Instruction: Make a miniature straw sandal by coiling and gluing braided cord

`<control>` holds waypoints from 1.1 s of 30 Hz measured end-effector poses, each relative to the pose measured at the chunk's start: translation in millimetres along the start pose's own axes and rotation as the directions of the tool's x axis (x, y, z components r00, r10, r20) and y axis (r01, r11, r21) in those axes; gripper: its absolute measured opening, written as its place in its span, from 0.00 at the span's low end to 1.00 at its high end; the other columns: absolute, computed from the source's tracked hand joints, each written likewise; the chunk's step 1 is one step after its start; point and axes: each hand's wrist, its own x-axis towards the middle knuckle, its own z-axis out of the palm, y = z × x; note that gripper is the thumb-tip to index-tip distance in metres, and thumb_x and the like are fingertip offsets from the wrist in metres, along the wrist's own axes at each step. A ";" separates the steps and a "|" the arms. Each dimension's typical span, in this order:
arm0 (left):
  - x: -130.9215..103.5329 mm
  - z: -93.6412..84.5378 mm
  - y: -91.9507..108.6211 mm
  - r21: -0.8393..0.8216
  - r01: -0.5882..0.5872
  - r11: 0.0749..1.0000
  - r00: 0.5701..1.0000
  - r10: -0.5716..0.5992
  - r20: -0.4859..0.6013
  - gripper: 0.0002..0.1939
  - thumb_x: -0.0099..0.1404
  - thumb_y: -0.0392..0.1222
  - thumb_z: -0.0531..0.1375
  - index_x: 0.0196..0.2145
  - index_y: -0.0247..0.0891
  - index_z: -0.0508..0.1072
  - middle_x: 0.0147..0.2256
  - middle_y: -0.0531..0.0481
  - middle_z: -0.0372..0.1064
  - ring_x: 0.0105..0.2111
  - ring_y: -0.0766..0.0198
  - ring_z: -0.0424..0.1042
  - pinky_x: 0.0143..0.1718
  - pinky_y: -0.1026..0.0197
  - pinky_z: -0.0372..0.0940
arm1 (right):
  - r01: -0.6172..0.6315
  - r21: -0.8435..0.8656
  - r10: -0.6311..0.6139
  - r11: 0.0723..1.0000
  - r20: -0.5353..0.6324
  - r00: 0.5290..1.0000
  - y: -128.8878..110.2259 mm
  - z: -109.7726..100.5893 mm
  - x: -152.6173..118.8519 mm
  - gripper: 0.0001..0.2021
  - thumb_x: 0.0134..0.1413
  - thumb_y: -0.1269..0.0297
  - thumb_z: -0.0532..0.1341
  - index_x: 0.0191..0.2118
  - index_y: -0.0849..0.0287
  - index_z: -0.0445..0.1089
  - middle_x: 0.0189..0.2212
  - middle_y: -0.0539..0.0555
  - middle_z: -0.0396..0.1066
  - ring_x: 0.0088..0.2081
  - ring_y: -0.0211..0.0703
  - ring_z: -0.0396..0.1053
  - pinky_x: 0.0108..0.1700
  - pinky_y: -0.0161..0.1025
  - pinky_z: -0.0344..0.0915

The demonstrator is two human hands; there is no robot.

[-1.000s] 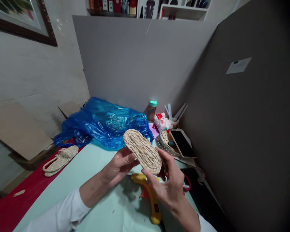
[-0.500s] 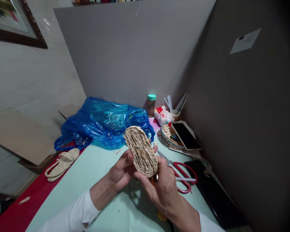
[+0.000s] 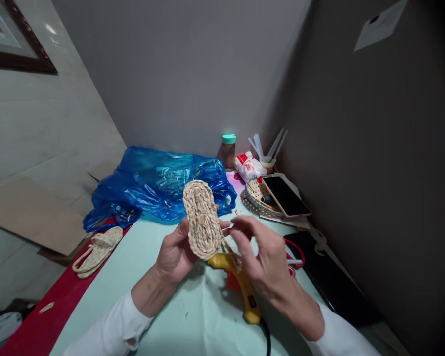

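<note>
My left hand holds an oval sole-shaped piece of braided straw upright, its flat face toward me. A loose braid end leaves its lower right side. My right hand is just right of the piece, fingers curved with a gap between thumb and forefinger; whether a fingertip touches the braid end is unclear. Below both hands lies a yellow glue gun with a black cord. Red-handled scissors are partly hidden behind my right hand.
A blue plastic bag lies at the back. Behind are a green-lidded jar, a tissue pack, and a cup of white sticks. A woven basket and tablet sit right; a braided bundle lies left.
My right hand has let go of the straw piece and moved right and up. The piece has turned more upright and shifted left. The glue gun now shows more fully.
</note>
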 end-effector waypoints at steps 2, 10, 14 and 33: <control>-1.2 -0.9 -1.8 -0.006 0.007 1.000 1.000 -0.007 -0.012 0.26 0.58 0.56 0.68 0.47 0.34 0.79 0.42 0.40 0.81 0.50 0.41 0.76 0.61 0.39 0.62 | -0.030 0.021 0.031 0.999 -0.074 0.997 -0.6 -4.1 3.3 0.10 0.69 0.64 0.54 0.48 0.61 0.70 0.39 0.55 0.74 0.39 0.42 0.70 0.42 0.39 0.63; -4.0 -1.0 -17.2 0.071 0.050 0.996 0.989 -0.040 -0.143 0.27 0.49 0.54 0.74 0.43 0.37 0.79 0.42 0.44 0.81 0.54 0.42 0.73 0.62 0.43 0.62 | -0.280 0.366 0.284 0.887 0.043 0.958 -6.7 5.0 4.4 0.05 0.61 0.63 0.63 0.40 0.57 0.73 0.35 0.51 0.72 0.36 0.40 0.67 0.39 0.37 0.64; -4.4 -0.8 -20.7 0.060 0.061 0.996 0.986 -0.051 -0.160 0.24 0.46 0.51 0.76 0.37 0.37 0.79 0.35 0.48 0.81 0.44 0.48 0.79 0.58 0.48 0.68 | -0.329 0.402 0.336 0.854 0.054 0.940 -4.4 4.6 4.8 0.07 0.60 0.63 0.64 0.33 0.59 0.70 0.28 0.49 0.68 0.29 0.37 0.64 0.33 0.34 0.63; -2.6 -3.8 -28.4 0.021 0.100 0.995 0.986 -0.097 -0.134 0.26 0.48 0.47 0.76 0.43 0.34 0.78 0.36 0.44 0.81 0.43 0.48 0.79 0.54 0.49 0.70 | 0.218 -0.280 -0.238 0.935 -0.040 0.970 11.2 7.2 -1.4 0.11 0.66 0.75 0.55 0.30 0.61 0.63 0.26 0.53 0.62 0.28 0.41 0.56 0.33 0.41 0.51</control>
